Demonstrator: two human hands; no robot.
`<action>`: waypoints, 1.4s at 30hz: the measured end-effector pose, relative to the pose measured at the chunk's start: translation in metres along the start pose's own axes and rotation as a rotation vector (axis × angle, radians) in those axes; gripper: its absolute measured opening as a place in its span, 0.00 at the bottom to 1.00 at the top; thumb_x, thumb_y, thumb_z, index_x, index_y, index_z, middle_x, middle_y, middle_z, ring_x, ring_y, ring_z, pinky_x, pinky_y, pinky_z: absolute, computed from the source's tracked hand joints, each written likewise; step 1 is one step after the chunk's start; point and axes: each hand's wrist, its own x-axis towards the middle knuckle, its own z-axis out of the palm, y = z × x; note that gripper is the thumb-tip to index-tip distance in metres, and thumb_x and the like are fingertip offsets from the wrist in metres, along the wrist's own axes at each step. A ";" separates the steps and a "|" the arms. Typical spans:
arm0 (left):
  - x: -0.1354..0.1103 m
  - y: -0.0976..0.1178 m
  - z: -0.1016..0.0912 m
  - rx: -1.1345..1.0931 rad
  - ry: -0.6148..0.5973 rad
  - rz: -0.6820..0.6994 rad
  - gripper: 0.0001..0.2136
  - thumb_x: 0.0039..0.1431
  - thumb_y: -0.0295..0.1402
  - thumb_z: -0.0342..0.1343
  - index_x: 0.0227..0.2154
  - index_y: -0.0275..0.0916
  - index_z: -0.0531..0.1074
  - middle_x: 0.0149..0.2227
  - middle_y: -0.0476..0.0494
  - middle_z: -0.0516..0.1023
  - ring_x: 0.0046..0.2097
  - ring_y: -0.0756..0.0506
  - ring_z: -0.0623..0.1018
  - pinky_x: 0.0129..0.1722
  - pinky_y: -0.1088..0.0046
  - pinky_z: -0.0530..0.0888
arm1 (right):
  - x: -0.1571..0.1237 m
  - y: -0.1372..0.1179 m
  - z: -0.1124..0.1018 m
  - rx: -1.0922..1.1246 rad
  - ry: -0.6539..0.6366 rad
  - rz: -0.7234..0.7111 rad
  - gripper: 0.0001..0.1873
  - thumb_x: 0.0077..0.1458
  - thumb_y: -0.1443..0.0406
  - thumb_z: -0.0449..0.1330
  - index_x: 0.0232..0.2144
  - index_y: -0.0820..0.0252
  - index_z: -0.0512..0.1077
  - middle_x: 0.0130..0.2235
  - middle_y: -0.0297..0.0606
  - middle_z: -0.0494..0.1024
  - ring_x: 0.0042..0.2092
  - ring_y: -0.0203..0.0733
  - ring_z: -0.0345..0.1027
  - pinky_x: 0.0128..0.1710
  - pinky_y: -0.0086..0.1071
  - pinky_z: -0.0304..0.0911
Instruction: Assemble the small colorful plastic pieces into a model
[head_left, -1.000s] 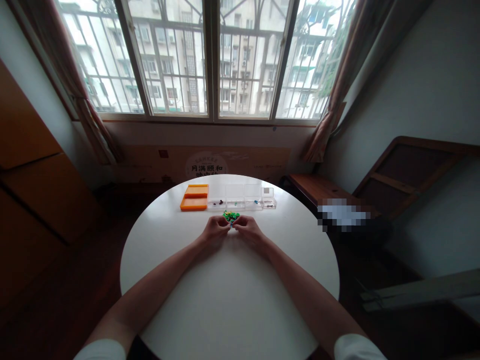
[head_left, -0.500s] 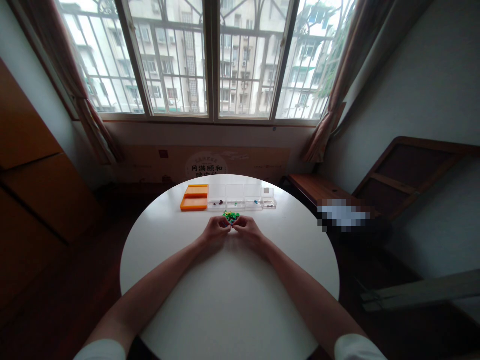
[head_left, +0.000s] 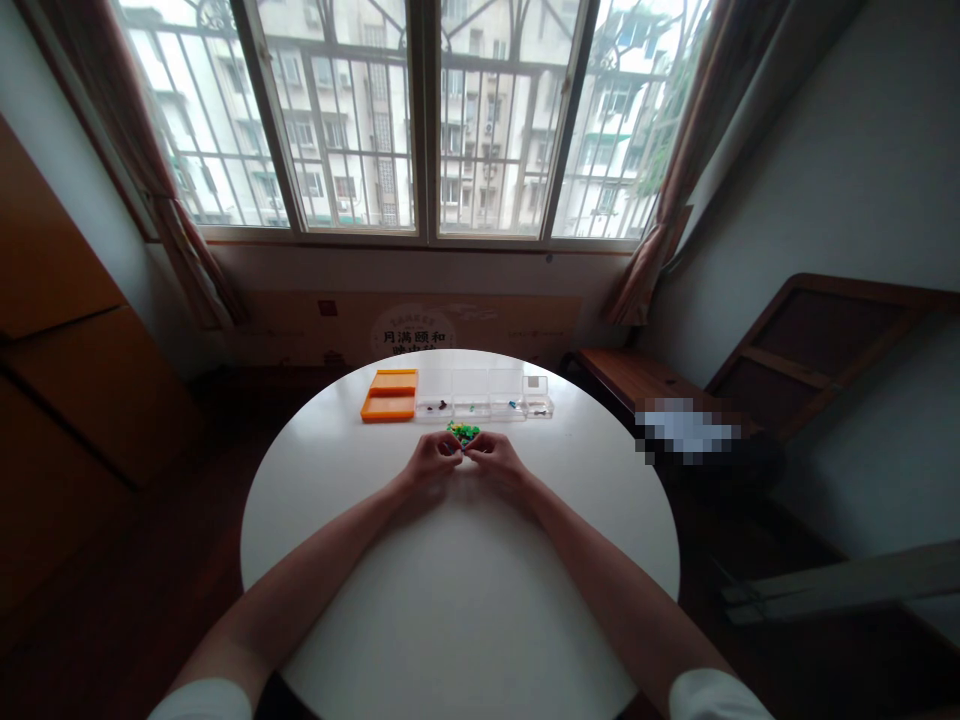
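My left hand (head_left: pixel 429 462) and my right hand (head_left: pixel 495 460) rest together on the round white table (head_left: pixel 457 580), fingers curled, fingertips meeting in a pinch on a tiny piece I cannot make out. Just beyond the fingertips lies a small heap of green and blue beads (head_left: pixel 462 431). Farther back stands a row of clear plastic boxes (head_left: pixel 486 393) with a few small dark and blue bits inside. An orange tray (head_left: pixel 388 395) sits at the left end of that row.
A barred window (head_left: pixel 427 120) with curtains fills the far wall. A wooden cabinet (head_left: pixel 67 350) stands at the left. A wooden bench (head_left: pixel 637 375) and a leaning wooden frame (head_left: pixel 817 340) are at the right, close to the table's edge.
Both hands have stayed pressed together near the bead heap; the fingertips shifted only slightly.
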 end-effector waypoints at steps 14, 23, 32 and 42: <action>-0.002 0.000 0.001 0.073 0.006 0.032 0.04 0.44 0.27 0.55 0.23 0.31 0.72 0.21 0.47 0.71 0.23 0.53 0.67 0.21 0.80 0.60 | -0.001 -0.007 0.001 0.011 -0.031 0.021 0.10 0.40 0.62 0.62 0.24 0.65 0.73 0.25 0.38 0.74 0.27 0.37 0.65 0.27 0.30 0.58; -0.001 -0.002 0.000 0.085 0.009 0.027 0.04 0.43 0.27 0.56 0.20 0.31 0.71 0.17 0.50 0.67 0.21 0.54 0.64 0.19 0.80 0.58 | -0.002 -0.007 0.002 0.033 -0.035 0.030 0.10 0.40 0.62 0.62 0.23 0.65 0.73 0.24 0.37 0.73 0.27 0.36 0.65 0.27 0.30 0.58; 0.001 0.002 0.000 -0.218 -0.025 -0.027 0.15 0.46 0.39 0.59 0.31 0.31 0.72 0.29 0.41 0.75 0.25 0.49 0.74 0.24 0.75 0.71 | 0.000 -0.008 -0.003 0.173 0.021 0.131 0.13 0.37 0.60 0.64 0.24 0.64 0.72 0.20 0.34 0.72 0.22 0.33 0.62 0.21 0.26 0.57; 0.003 0.002 -0.002 -0.204 0.005 -0.023 0.14 0.44 0.39 0.61 0.26 0.31 0.73 0.24 0.43 0.74 0.23 0.50 0.73 0.22 0.76 0.71 | 0.002 -0.003 -0.002 0.180 0.008 0.149 0.14 0.38 0.59 0.64 0.26 0.64 0.72 0.22 0.36 0.74 0.23 0.34 0.64 0.21 0.26 0.58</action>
